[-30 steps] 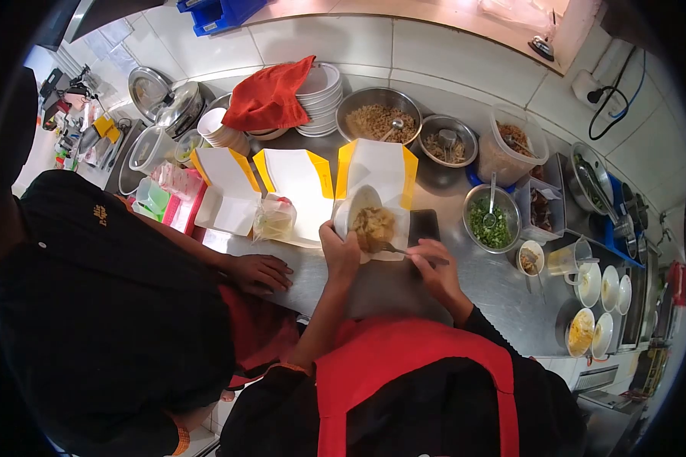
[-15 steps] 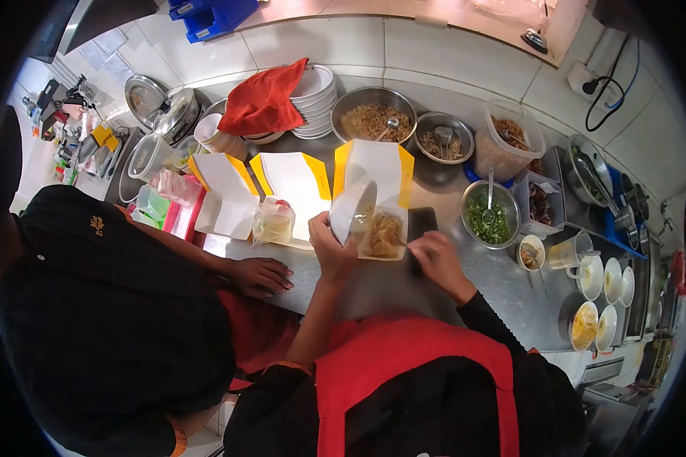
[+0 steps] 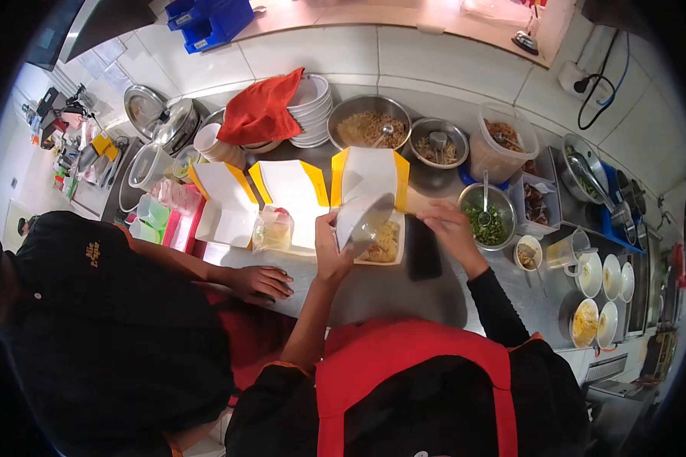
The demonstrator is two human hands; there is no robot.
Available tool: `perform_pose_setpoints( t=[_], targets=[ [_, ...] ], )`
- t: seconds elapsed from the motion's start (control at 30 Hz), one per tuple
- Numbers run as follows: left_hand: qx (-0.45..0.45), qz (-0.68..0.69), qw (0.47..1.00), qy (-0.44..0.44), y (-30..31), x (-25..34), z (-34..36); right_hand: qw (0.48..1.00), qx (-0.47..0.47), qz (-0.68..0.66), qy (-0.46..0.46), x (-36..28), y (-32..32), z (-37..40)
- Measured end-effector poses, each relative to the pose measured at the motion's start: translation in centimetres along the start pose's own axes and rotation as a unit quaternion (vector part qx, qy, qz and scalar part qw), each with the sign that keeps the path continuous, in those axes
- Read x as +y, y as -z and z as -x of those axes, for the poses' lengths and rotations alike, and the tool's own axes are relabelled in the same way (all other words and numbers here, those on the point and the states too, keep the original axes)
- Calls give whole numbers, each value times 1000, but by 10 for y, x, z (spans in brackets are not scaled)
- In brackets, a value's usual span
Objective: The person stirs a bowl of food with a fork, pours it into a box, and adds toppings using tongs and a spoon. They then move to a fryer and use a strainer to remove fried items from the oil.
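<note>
My left hand (image 3: 331, 251) is closed on a white bowl (image 3: 352, 219), tipped to the right over an open takeaway box (image 3: 367, 175). Yellowish noodles (image 3: 383, 245) lie in the box, partly covered by the bowl. Just right of the box, my right hand (image 3: 451, 232) is raised with its fingers pinched round a thin stick-like utensil, too blurred to name exactly. Beneath it, a dark flat rectangular object (image 3: 424, 250) rests on the steel counter. Two more open boxes (image 3: 286, 181) stand to the left, and a clear plastic bag (image 3: 273, 228) sits at the front of the middle one.
A co-worker's hand (image 3: 261, 282) lies on the counter at left. Steel bowls of minced topping (image 3: 370, 126) and chopped greens (image 3: 486, 217) stand behind and right. A red cloth (image 3: 263, 107) covers stacked bowls (image 3: 310, 110). Several white bowls (image 3: 589, 274) are at far right.
My right hand has moved up and away from the box with the utensil. The bowl is tilted further over the box, and the noodles look more heaped. The co-worker's hand stays put.
</note>
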State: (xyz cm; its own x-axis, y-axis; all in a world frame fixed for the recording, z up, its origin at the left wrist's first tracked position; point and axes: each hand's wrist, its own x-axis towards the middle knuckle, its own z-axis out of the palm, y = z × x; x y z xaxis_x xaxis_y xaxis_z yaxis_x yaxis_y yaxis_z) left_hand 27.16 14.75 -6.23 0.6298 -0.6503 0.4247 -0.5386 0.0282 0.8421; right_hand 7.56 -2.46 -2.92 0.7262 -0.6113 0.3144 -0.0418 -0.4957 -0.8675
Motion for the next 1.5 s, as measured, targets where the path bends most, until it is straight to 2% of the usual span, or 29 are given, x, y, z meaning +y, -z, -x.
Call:
perform_pose_setpoints(
  t=[0.07,0.17,0.3,0.37,0.4,0.47,0.5,0.57,0.6,0.63,0.7,0.73,0.8,0.83,0.87,0.9,0.97,1.0,1.03,1.1,1.17,1.27,1.33,1.4,1.43,1.47,1.5],
  targets=[
    [12,-6,1000,-20,-1,2,0,992,-23,-107,-67,35,-1,0],
    [10,-23,999,-20,3,3,0,949,-68,-243,-190,41,1,14],
    [-1,31,999,-21,3,5,1,956,-45,-253,-141,38,3,20],
    [0,19,1000,15,0,-6,5,965,-60,-213,-142,43,5,20],
    [21,26,999,30,-3,-10,9,972,-63,-171,-145,41,7,23],
    [70,35,995,62,-5,-13,9,973,-37,-170,-152,33,10,28],
    [91,127,980,120,-6,-11,7,972,-26,-172,-159,29,10,34],
    [124,302,914,240,-5,-2,12,960,53,-226,-157,14,8,42],
    [99,359,890,264,-7,-27,18,948,84,-268,-149,5,6,47],
    [72,378,876,289,-8,-22,21,933,116,-310,-141,-4,4,50],
    [13,412,846,338,-20,-2,31,955,121,-240,-126,-13,3,60],
    [-38,441,832,334,-28,-9,41,964,126,-203,-119,-16,3,65],
    [-131,463,805,346,-46,-1,52,963,174,-154,-137,-13,7,85],
    [-170,458,793,363,-54,20,55,960,200,-128,-148,-10,11,97],
    [-213,450,779,382,-62,36,58,956,209,-151,-137,-10,16,105],
    [-237,449,765,396,-69,45,62,929,198,-234,-208,-13,23,117],
    [-303,438,728,431,-91,60,76,832,194,-402,-330,-39,44,145],
    [-330,403,717,463,-105,56,82,820,196,-449,-296,-13,44,168],
    [-377,411,697,451,-113,65,86,808,223,-460,-293,-10,49,188],
    [-451,434,654,424,-128,102,86,790,259,-478,-283,-11,69,215],
    [-548,418,631,356,-145,133,90,777,291,-482,-282,-15,91,242],
    [-612,386,609,325,-178,150,99,778,327,-471,-257,-21,134,278],
    [-615,376,629,289,-202,171,101,770,380,-454,-237,-33,178,306],
    [-607,365,652,270,-223,197,99,747,485,-411,-195,-11,235,361],
    [-600,372,654,271,-234,200,99,701,554,-396,-212,-31,269,370],
    [-592,378,656,276,-243,200,99,716,592,-324,-180,-33,300,390],
    [-585,382,658,281,-251,199,100,684,644,-276,-203,-22,338,419]
  ],
)
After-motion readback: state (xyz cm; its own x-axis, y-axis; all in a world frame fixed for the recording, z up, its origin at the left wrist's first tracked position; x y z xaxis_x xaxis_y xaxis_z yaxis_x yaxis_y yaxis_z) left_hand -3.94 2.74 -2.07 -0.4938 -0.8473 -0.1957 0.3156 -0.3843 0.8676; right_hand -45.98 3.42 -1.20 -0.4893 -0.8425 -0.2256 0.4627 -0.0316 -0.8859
